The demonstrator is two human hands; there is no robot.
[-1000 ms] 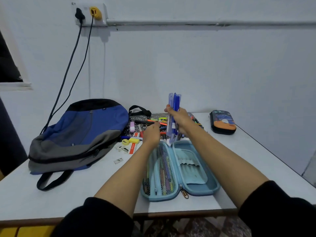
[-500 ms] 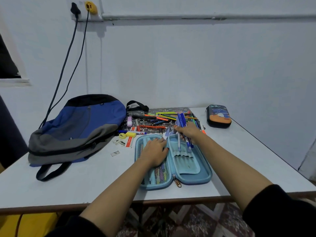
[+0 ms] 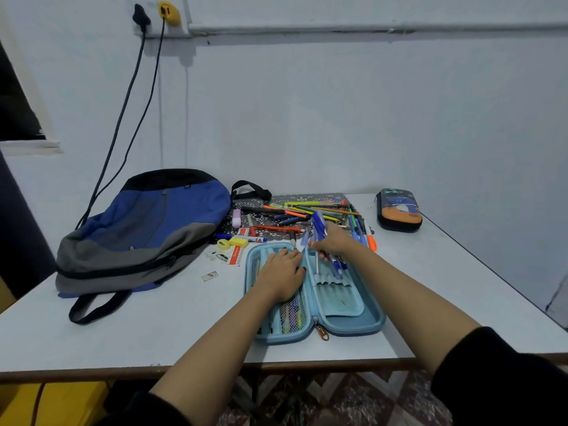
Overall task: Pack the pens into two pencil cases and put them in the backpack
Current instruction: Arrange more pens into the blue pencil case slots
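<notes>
The right hand [image 3: 333, 242] grips a bunch of blue pens [image 3: 318, 223] over the right half of the open pencil case [image 3: 376, 318]. The left hand [image 3: 281, 278] presses flat on its left half. Best to slide pens slowly into the loops [image 3: 333, 282].

Head camera looks forward and down (wide-angle, close) across the table [image 3: 153, 333].

Table [image 3: 461, 287] passable L-front & R of open case [image 3: 359, 329]; backpack [image 3: 147, 229] blocks L, pen pile [image 3: 307, 210] blocks rear.
</notes>
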